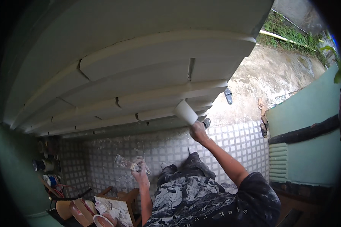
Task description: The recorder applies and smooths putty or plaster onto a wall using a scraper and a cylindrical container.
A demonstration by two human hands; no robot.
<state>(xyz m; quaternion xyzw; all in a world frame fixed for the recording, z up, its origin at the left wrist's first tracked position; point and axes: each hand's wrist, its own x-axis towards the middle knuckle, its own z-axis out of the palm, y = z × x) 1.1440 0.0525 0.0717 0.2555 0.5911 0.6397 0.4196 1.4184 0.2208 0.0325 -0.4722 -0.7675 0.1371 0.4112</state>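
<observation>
My right hand [198,131] is raised at the wall, its fingers closed round a broad white blade-like piece [186,112]. The far end of this piece meets the lower ridges of the white grooved wall [155,89]; its exact kind is hard to make out. Lower and to the left, my left hand [140,169] is closed round a flat scraper-like tool [125,162] smeared with pale paste. That tool points left, away from the wall, above the tiled floor. White dust or paste marks both hands.
A small wooden table [119,210] with a stained top stands at lower left, beside tubs and a chair holding items. Cans [48,164] line the left green wall. Sandals [228,96] lie on the concrete beyond the tiles [238,143]. A green wall [307,128] bounds the right side.
</observation>
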